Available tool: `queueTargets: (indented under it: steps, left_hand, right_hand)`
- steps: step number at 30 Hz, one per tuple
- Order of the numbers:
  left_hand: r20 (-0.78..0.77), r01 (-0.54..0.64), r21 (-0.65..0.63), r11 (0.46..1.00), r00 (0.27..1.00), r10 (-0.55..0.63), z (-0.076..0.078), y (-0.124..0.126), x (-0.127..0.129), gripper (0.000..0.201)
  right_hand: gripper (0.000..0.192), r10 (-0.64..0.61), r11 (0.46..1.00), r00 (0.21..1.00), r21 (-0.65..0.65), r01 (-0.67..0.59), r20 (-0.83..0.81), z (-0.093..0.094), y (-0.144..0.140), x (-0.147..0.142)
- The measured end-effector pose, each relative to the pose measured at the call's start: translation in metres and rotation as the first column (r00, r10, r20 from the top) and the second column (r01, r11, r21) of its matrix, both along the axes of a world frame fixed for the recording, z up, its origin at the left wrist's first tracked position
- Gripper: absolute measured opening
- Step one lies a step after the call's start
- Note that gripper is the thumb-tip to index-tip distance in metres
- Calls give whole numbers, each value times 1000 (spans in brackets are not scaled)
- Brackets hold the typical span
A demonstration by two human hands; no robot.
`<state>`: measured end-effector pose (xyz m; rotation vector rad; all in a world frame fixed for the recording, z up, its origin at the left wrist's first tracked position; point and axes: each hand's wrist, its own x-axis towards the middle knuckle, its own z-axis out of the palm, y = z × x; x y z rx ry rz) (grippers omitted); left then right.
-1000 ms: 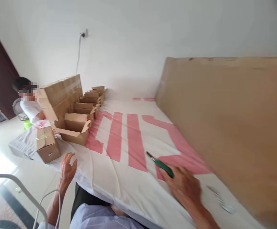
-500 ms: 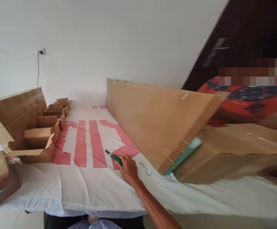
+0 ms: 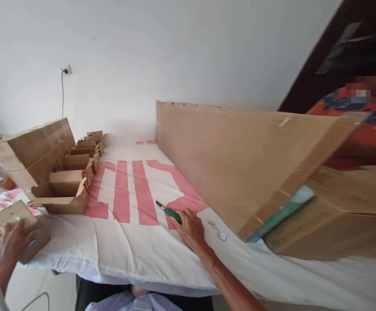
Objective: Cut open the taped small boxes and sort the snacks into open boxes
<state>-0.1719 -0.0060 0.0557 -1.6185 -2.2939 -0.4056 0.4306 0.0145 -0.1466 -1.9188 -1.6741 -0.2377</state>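
My right hand (image 3: 191, 229) rests on the white cloth with red stripes (image 3: 132, 194) and is closed around a green-handled utility knife (image 3: 170, 211), whose tip points away to the left. My left hand (image 3: 8, 250) lies on the near end of a small closed cardboard box (image 3: 21, 229) at the table's left edge, fingers spread over it. A long flat cardboard carton (image 3: 240, 160) stands on its edge just right of my right hand.
A row of small open cardboard boxes (image 3: 73, 181) runs along the left side beside a big sealed carton (image 3: 35, 149). A small metal piece (image 3: 218, 231) lies near the long carton. One person stands at far left, another in red at far right.
The view has swung right, then slightly back left. My left hand has come down onto the small box. My right hand keeps the knife on the cloth.
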Motion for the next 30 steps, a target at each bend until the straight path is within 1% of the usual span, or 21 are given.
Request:
queueTargets:
  steps: [1,2,4,6,9,12,14,16,17,18,20,22,23,25,27,28,30]
  left_hand:
    - [-113,-43,-64,997,993,36,0,-4,6,51]
    - [-188,-48,-114,992,982,26,1,-8,14,56]
    - [-244,-99,-137,986,968,63,3,-14,33,61]
    - [-262,-107,-132,985,963,69,5,-21,53,61]
    - [-255,-80,-122,989,966,47,4,-32,78,59]
    - [-176,1,-102,995,984,-19,2,-41,88,54]
    - [-44,71,-75,995,996,-74,5,-43,82,56]
    - [88,84,-22,996,993,-81,11,-39,64,61]
    - [128,59,9,998,990,-59,15,-35,51,64]
    - [136,18,39,999,990,-23,18,-30,37,66]
    - [165,-59,65,996,985,48,23,-18,8,69]
    - [270,-106,65,992,959,84,25,-6,-15,71]
    - [349,-110,69,992,934,79,25,-1,-24,70]
    - [506,-85,91,992,862,27,22,7,-32,65]
    - [603,-63,136,989,797,-32,19,10,-31,61]
    - [625,-69,152,986,780,-42,16,9,-28,60]
    - [634,-103,159,982,773,-22,12,6,-18,61]
  right_hand:
    - [18,-2,1000,1000,-4,2,9,-2,0,1]
    - [19,-1,1000,1000,-8,1,15,-4,0,2]
    - [20,11,1000,1000,-15,-11,19,-6,-1,3]
    - [21,22,1000,1000,-19,-21,23,-6,-2,4]
    - [20,11,1000,999,-19,-10,33,-5,-4,3]
    - [21,9,1000,999,-21,-8,40,-7,-5,4]
    - [22,12,1000,999,-27,-11,45,-8,-6,5]
    - [22,7,1000,999,-30,-5,50,-9,-6,5]
    - [22,5,1000,999,-29,-4,51,-9,-7,5]
    - [22,7,1000,999,-26,-6,50,-9,-7,5]
    - [22,15,1000,999,-16,-14,40,-8,-7,4]
    - [22,20,1000,999,-7,-20,31,-6,-7,3]
    - [21,21,1000,999,-4,-21,28,-5,-7,3]
    - [21,21,1000,999,-3,-21,25,-3,-6,2]
    - [21,21,1000,999,-2,-21,27,-2,-6,2]
    - [21,19,1000,999,-1,-19,29,-2,-6,2]
    - [21,16,1000,999,3,-17,33,-3,-7,3]
